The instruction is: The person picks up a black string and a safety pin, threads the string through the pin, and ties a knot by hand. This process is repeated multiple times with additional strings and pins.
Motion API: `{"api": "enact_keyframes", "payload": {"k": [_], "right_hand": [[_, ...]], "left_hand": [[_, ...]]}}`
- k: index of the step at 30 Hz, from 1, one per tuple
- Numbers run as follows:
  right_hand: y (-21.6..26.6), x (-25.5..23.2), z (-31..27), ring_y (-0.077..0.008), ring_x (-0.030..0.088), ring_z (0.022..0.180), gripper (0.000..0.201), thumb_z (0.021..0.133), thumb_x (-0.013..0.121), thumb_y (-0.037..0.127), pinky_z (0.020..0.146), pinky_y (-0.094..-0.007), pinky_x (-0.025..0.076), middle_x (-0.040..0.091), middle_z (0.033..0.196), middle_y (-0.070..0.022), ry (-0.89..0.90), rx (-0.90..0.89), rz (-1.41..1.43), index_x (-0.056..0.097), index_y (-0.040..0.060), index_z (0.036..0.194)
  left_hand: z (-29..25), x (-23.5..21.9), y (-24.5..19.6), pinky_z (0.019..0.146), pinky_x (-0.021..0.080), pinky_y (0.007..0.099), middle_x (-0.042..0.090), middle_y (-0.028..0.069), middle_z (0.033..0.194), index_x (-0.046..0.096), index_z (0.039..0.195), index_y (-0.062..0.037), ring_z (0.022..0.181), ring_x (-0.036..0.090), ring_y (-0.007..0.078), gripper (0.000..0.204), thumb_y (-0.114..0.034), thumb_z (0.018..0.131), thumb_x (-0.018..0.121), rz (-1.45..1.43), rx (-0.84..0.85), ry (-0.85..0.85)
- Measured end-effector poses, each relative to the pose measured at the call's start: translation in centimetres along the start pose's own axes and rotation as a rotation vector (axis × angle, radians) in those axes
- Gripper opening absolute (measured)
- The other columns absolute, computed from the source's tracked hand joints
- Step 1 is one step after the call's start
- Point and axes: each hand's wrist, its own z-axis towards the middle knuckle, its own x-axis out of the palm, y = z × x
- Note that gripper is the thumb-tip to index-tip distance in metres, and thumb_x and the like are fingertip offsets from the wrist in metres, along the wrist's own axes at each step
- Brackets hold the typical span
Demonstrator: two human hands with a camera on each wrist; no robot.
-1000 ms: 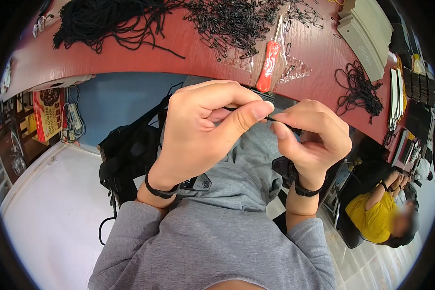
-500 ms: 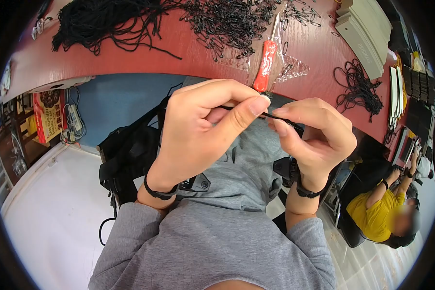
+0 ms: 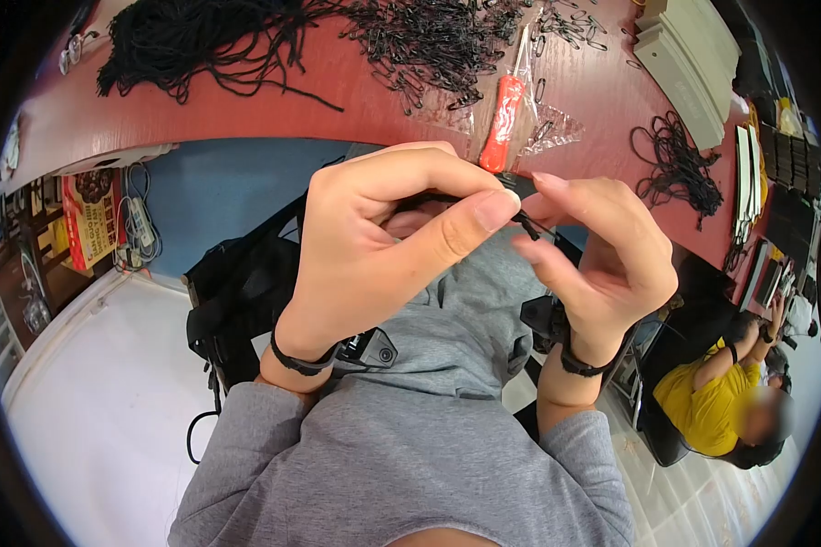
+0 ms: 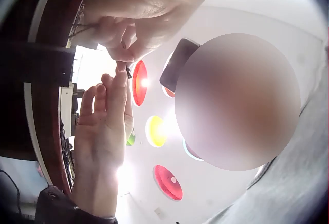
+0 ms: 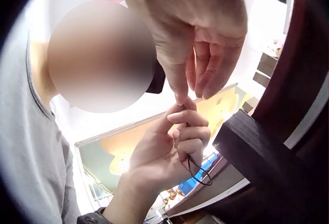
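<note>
My left hand [image 3: 388, 246] pinches a thin black cord [image 3: 526, 224] between thumb and forefinger, and a short end, which looks knotted, pokes out past the thumb tip. In the right wrist view a thin loop of the cord [image 5: 209, 181] hangs below the left hand's curled fingers. My right hand [image 3: 616, 246] is held just to the right, its thumb and forefinger spread apart on either side of the cord end. Both hands are raised above the lap, in front of the table edge. The part of the cord inside the left palm is hidden.
On the red table [image 3: 383, 118] lie a heap of black cords [image 3: 201, 46], a pile of black safety pins [image 3: 429, 46] and a red-handled tool [image 3: 502, 123] on clear plastic. To the right are a smaller cord bundle [image 3: 675, 159], grey boxes [image 3: 689, 73] and a person in yellow [image 3: 702, 401].
The right thumb and forefinger, earlier pinching the cord, have spread apart and released it. The short cord end now shows free beyond the left thumb.
</note>
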Motion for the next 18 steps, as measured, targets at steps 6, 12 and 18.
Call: {"api": "enact_keyframes", "payload": {"k": [6,12,18], "right_hand": [[0.33,-0.12,0.10,-0.0222,0.066,0.072,0.034,0.058,0.080,0.000,0.063,-0.0276,0.053,0.067,0.083,-0.0150,-0.004,0.035,0.168,0.066,-0.0062,0.089],[0.20,0.65,0.05,-0.0225,0.065,0.066,0.026,0.059,0.078,-0.001,0.059,-0.0279,0.052,0.065,0.075,-0.0127,-0.042,-0.114,-0.141,0.065,-0.0043,0.081],[0.40,0.64,-0.35,-0.0199,0.061,0.056,0.017,0.061,0.072,-0.006,0.052,-0.0266,0.049,0.063,0.067,-0.0098,-0.041,-0.048,-0.088,0.063,-0.0029,0.075]], "left_hand": [[-0.02,0.09,0.16,0.048,0.032,0.0148,0.058,0.0007,0.072,0.067,0.086,0.0020,0.058,0.046,0.0005,0.007,-0.004,0.081,0.067,0.121,0.056,-0.052],[-0.01,-0.14,0.32,0.046,0.031,0.0150,0.058,0.0003,0.068,0.067,0.084,0.0017,0.057,0.046,0.0004,0.006,-0.003,0.080,0.067,0.268,0.134,-0.049],[-0.42,0.65,0.19,0.050,0.030,0.0182,0.053,0.0028,0.069,0.060,0.078,0.0036,0.056,0.040,0.0040,0.016,-0.010,0.085,0.064,0.185,0.045,-0.076]]}}
